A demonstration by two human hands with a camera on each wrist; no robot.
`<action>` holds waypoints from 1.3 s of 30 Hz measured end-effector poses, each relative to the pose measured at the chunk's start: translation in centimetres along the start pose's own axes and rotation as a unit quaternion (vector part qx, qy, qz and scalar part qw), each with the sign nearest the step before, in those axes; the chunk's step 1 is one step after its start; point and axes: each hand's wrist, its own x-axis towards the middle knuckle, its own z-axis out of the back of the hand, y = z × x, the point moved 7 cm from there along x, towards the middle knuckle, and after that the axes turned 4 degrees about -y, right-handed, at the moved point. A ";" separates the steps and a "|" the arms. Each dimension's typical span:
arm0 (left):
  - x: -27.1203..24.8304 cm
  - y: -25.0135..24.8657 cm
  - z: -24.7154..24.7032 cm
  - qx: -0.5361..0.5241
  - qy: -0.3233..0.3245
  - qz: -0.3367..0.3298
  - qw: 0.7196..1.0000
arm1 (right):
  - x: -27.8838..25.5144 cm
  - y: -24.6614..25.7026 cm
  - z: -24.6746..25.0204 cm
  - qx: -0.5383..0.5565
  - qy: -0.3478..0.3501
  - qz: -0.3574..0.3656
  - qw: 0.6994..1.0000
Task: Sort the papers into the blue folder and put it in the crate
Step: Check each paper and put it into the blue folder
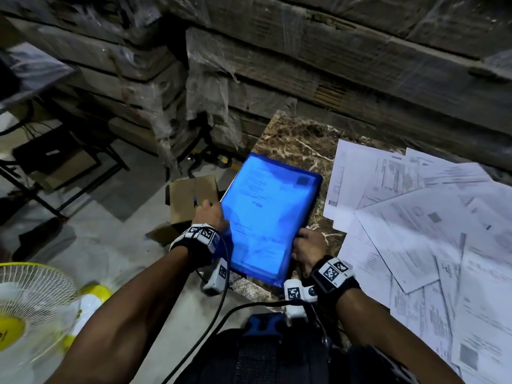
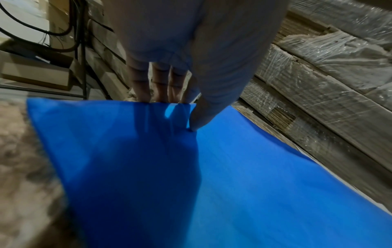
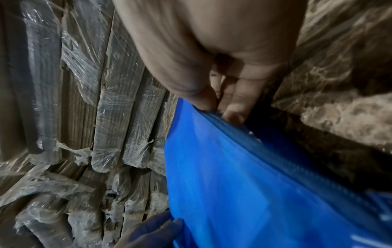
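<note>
The translucent blue folder [image 1: 268, 212] shows printed sheets inside and is tilted over the left end of the marble table [image 1: 299, 139]. My left hand [image 1: 213, 214] grips its left edge, thumb on top and fingers underneath, as the left wrist view shows with the left hand [image 2: 182, 112] on the folder [image 2: 191, 184]. My right hand [image 1: 306, 245] pinches the near right edge; in the right wrist view the right hand [image 3: 220, 109] holds the folder's [image 3: 244, 193] ribbed rim. Loose white papers [image 1: 429, 231] lie spread over the table to the right.
An open brown cardboard box [image 1: 194, 196] stands on the floor just left of the table, below my left hand. A white and yellow fan [image 1: 30, 306] sits at the lower left. Plastic-wrapped stacks of flat cartons [image 1: 304, 65] wall in the back.
</note>
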 end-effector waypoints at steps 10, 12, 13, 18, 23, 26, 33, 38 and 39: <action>-3.4 -4.5 -0.6 0.092 -0.034 -0.123 0.988 | -1.9 -0.4 4.8 -0.013 -0.023 -0.012 1.000; -4.5 -6.8 -1.1 0.104 -0.050 -0.170 0.979 | -2.6 -0.6 8.2 -0.053 -0.058 0.010 0.997; -5.1 -8.0 -1.4 0.101 -0.059 -0.197 0.973 | -3.1 -0.5 10.0 -0.098 -0.078 0.033 0.992; -8.1 -14.9 -3.2 0.113 -0.066 -0.340 0.931 | -6.2 0.1 18.5 -0.326 -0.162 0.076 0.928; -9.9 -22.1 -4.6 0.096 -0.044 -0.394 0.913 | -7.0 0.1 25.9 -0.372 -0.223 0.051 0.900; -10.3 -27.2 -6.1 0.095 -0.033 -0.413 0.905 | -5.8 0.0 29.9 -0.389 -0.235 0.040 0.890; -7.2 -35.7 -9.1 0.055 0.028 -0.333 0.941 | -3.6 -0.7 33.3 -0.580 -0.149 0.066 0.798; -6.1 -37.6 -10.8 0.082 0.035 -0.284 0.955 | -3.3 -2.4 34.3 -0.582 -0.135 0.064 0.800; -6.1 -37.8 -11.0 0.088 0.029 -0.280 0.956 | -3.5 -2.5 34.7 -0.573 -0.146 0.071 0.803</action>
